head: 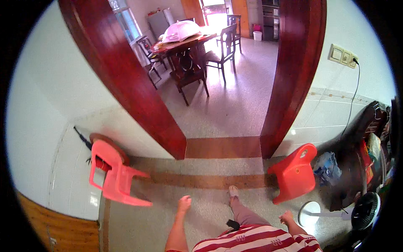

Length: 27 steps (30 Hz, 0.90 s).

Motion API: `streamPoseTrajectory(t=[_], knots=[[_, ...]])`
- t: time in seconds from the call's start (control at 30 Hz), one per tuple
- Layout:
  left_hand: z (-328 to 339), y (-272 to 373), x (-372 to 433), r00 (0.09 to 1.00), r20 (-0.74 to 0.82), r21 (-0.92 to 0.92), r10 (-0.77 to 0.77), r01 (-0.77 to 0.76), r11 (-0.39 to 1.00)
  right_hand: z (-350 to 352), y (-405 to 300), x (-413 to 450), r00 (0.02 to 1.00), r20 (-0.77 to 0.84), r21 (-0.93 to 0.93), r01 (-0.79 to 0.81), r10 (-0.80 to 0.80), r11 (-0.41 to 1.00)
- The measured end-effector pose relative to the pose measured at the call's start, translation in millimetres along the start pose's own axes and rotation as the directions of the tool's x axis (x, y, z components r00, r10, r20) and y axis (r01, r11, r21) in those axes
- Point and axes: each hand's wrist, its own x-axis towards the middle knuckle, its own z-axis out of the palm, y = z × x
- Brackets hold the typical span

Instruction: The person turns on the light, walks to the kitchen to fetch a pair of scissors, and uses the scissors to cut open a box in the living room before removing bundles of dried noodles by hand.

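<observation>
My left hand [184, 203] hangs over the speckled floor with its fingers curled in and nothing seen in it. On the other side of my striped shirt [245, 239], my right hand [286, 217] is low, fingers partly bent, touching nothing visible. A red plastic chair [118, 176] stands to the left, nearest my left hand. Close to my right hand are another red plastic chair [296, 176] and the round white base of a fan [309, 214]. One foot [233, 191] is stretched forward near the brown floor strip.
Ahead, a dark red door frame [270, 132] surrounds an opening with a brown threshold [223, 148]. Beyond it stand a round table [160, 47] under a pink food cover [181, 31] and several dark wooden chairs [225, 47]. A cord [354, 97] runs down the right wall.
</observation>
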Motion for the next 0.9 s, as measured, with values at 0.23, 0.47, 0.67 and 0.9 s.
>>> streamPoseTrajectory(t=[0.23,0.47,0.67,0.9], knots=[[67.3,74.8,138.4,0.667,0.725,0.086,0.172,-0.336,0.938,-26.3,-124.2,117.8,0.988,-0.102,0.208,-0.09,0.113,0.974],[3.8,-28.9,253.5,0.838,0.477,0.522,-0.263,-0.03,0.852,-86.4,-402.5,191.3,0.993,-0.082,0.174,0.095,-0.082,0.98],[-61.0,-45.6,388.5,0.676,0.734,0.314,-0.062,-0.257,0.914,-113.5,-546.2,267.1,0.939,-0.174,0.535,0.344,-0.298,0.771],[-44.0,81.3,730.9,0.716,0.64,0.765,-0.28,-0.556,0.325,-147.2,-609.1,382.8,0.849,-0.278,-0.393,0.326,-0.449,0.86]])
